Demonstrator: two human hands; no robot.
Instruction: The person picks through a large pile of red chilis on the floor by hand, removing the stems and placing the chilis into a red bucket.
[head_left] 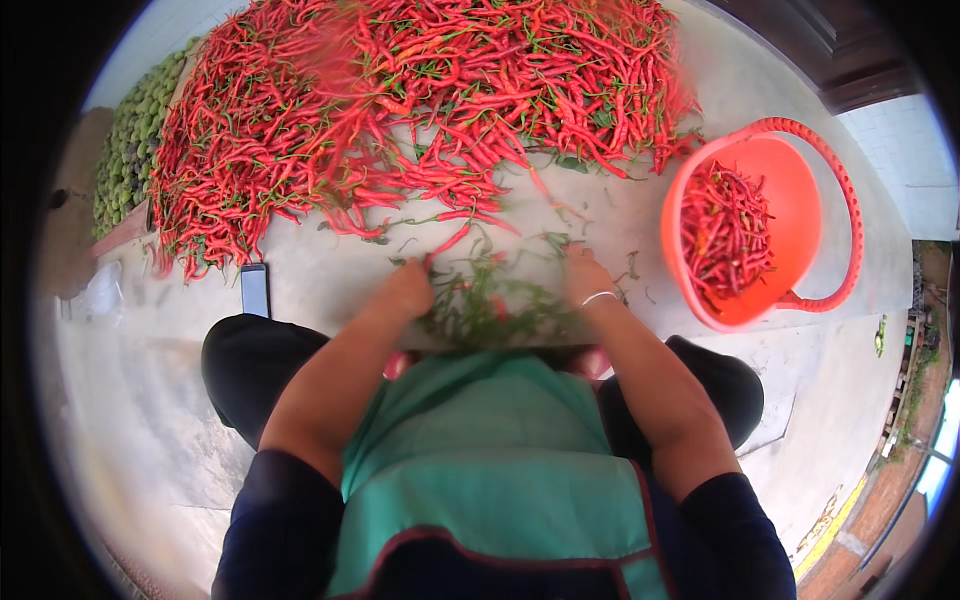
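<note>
The left hand (408,290) is closed on one end of a red chili (450,243). The right hand (584,277) is blurred, so I cannot tell whether it grips anything. Between both hands, green stems (490,315) lie on the floor (620,215). A chili heap (500,80) spreads beyond; a red basket (798,195) at right holds more, and a phone (255,290) lies at left.

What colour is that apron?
The apron is green, edged in dark red; the head view shows it best.
</note>
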